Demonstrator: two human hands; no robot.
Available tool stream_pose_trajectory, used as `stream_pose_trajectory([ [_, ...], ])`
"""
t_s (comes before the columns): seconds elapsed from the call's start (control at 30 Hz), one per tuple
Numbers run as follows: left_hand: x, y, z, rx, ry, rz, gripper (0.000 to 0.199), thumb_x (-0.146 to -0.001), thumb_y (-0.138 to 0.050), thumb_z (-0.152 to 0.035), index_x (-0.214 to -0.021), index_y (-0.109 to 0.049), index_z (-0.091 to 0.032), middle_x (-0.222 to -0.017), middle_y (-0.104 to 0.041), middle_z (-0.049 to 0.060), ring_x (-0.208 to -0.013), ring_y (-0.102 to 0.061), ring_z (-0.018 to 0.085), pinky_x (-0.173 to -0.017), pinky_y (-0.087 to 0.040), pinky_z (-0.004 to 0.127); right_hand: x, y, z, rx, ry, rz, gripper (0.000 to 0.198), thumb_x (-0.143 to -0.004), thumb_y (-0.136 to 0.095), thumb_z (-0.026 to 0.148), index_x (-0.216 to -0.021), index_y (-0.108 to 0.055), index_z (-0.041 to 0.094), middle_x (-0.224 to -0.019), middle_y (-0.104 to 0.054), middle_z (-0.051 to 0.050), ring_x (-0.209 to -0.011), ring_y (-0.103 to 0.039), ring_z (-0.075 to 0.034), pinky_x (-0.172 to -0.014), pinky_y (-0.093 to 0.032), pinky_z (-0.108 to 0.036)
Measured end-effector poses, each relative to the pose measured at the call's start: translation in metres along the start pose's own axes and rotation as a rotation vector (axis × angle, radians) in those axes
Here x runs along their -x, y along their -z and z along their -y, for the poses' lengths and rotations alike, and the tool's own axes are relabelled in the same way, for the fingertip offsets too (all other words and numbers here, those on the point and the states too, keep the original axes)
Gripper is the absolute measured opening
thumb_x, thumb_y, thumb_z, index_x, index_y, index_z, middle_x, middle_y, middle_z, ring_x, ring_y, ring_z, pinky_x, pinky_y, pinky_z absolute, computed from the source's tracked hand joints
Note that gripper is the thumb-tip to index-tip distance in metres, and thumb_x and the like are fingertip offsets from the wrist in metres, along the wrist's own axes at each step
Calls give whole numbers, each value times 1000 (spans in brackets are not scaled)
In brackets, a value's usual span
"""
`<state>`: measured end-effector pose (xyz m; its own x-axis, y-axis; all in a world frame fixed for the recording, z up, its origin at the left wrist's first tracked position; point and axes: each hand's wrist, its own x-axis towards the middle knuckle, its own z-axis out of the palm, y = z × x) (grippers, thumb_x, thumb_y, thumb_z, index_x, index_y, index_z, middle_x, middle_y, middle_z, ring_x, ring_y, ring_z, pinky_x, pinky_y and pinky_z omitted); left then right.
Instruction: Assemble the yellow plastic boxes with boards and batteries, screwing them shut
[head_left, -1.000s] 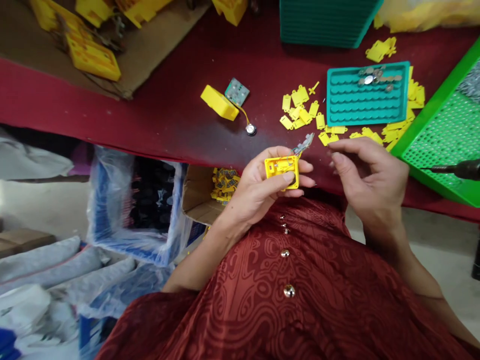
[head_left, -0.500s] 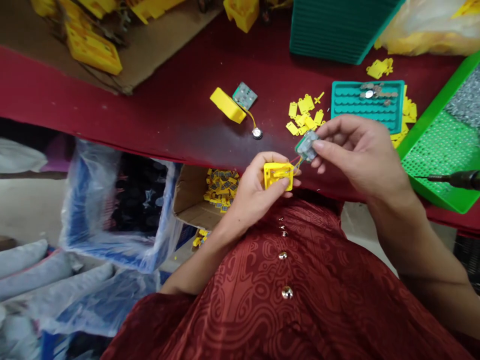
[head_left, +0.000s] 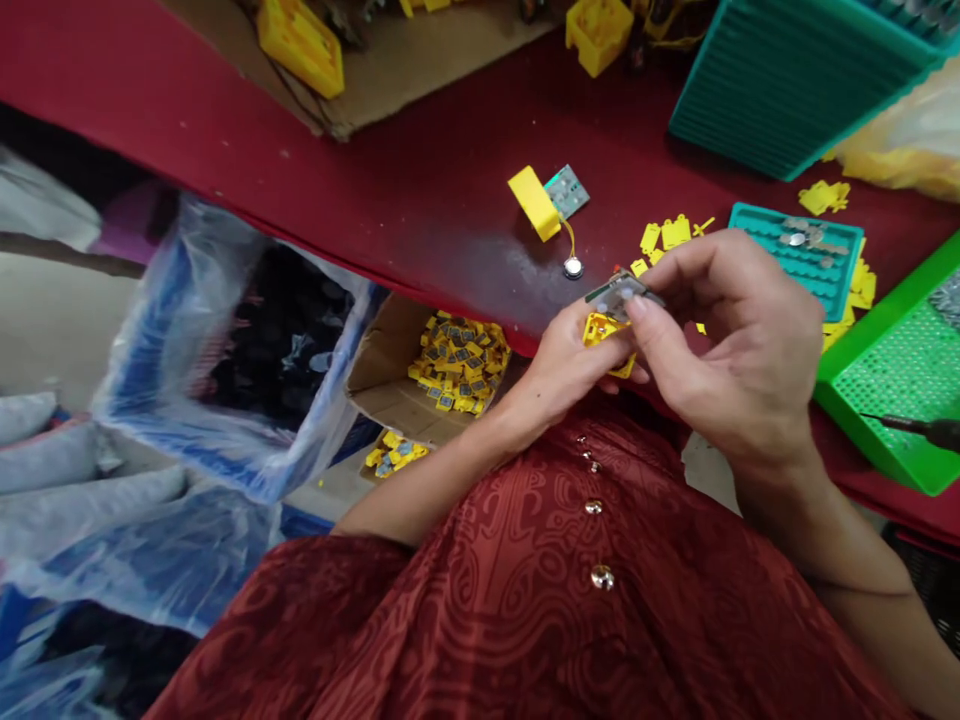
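Note:
My left hand is closed around a small yellow plastic housing, its open side facing up. Between the fingertips of my right hand is a grey-green circuit board, held tilted just over the far edge of the housing. The wires between board and housing are hidden now. Beyond my hands on the red table lies another yellow housing with a circuit board against it. A thin wire runs from that housing to a round silver disc.
Yellow flat pieces lie beside a teal ridged tray with small discs. A green basket with a screwdriver stands right, a teal tray stack behind. Left below are a carton of yellow parts and a lined blue crate.
My right hand has brought the circuit board down and left to the yellow housing. Earlier they were apart with wires showing between them. The camera view has turned and shifted left.

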<state>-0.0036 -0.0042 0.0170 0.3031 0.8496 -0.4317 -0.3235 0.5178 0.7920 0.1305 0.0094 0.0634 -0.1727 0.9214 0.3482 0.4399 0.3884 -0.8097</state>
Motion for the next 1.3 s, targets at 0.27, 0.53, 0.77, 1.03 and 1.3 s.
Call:
stream_pose_trajectory([
  [0.27, 6, 12, -4, 310, -19, -15, 48, -64, -96, -28, -100, -64, -21, -80, -70, -5, -74, -69, 12, -71, -59, 24, 23, 4, 0, 1, 141, -1, 12, -94, -71, 11, -100, -66, 20, -91, -74, 2, -76, -70, -9, -69, -55, -24],
  [0.53, 18, 27, -16, 494, 168, 65, 48, -58, -87, -28, -104, -75, -18, -96, -83, 6, -89, -78, 21, -81, -63, 31, 27, 8, -5, 78, 361, 195, 14, -97, -68, 6, -102, -69, 19, -102, -81, -4, -92, -78, -15, -86, -63, -30],
  [0.77, 19, 9, -25, 394, 185, -24, 40, -67, -93, -18, -97, -67, -18, -86, -79, -1, -74, -70, 10, -74, -55, 22, 31, 14, -4, 233, 450, 308, 13, -98, -66, 6, -100, -67, 19, -100, -80, -3, -86, -71, -17, -79, -61, -33],
  [1.03, 15, 13, -22, 241, 163, 27, 35, -64, -74, -14, -98, -67, -18, -87, -74, -1, -79, -69, 13, -76, -54, 24, 32, 19, 4, 240, 442, 289, 14, -100, -63, 6, -101, -63, 20, -103, -79, 0, -87, -70, -14, -81, -61, -32],
  [1.3, 25, 17, -24, 152, 37, -6, 48, -78, -97, -30, -119, -72, -22, -104, -83, 4, -95, -79, 20, -86, -61, 30, 27, 28, 0, 263, 464, 269, 18, -95, -70, 8, -101, -66, 25, -97, -79, 2, -84, -68, -14, -77, -60, -28],
])
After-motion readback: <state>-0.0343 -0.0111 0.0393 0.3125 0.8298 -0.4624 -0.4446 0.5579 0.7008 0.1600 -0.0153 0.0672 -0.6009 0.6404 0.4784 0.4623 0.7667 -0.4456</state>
